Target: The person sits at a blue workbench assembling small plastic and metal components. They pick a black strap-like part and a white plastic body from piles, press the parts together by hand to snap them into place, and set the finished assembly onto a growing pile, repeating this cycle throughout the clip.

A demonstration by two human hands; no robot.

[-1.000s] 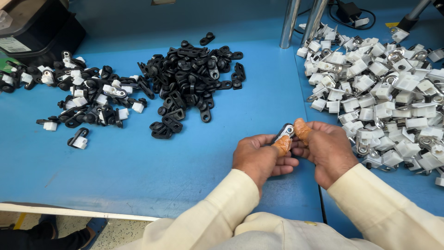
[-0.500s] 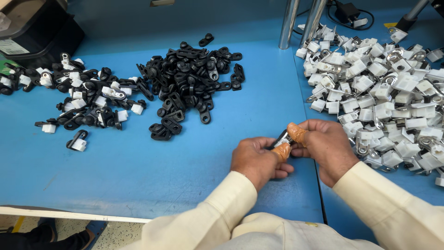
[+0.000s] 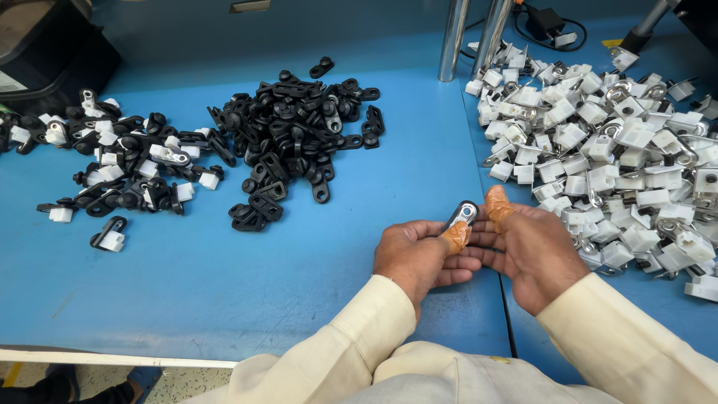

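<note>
Head view: 2 hands, left and right, pinching 1 black-and-metal clip.

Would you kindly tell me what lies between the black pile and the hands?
Only bare blue table separates the black pile from the left hand, per the head view.

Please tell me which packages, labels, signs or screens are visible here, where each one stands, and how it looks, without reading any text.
Dark box: far left corner of the blue table; black, blocky, top partly cut off by the frame.
Pale label: on the box's front face at the left edge; small, whitish, rectangular.
Screens or signs: none visible.
</note>
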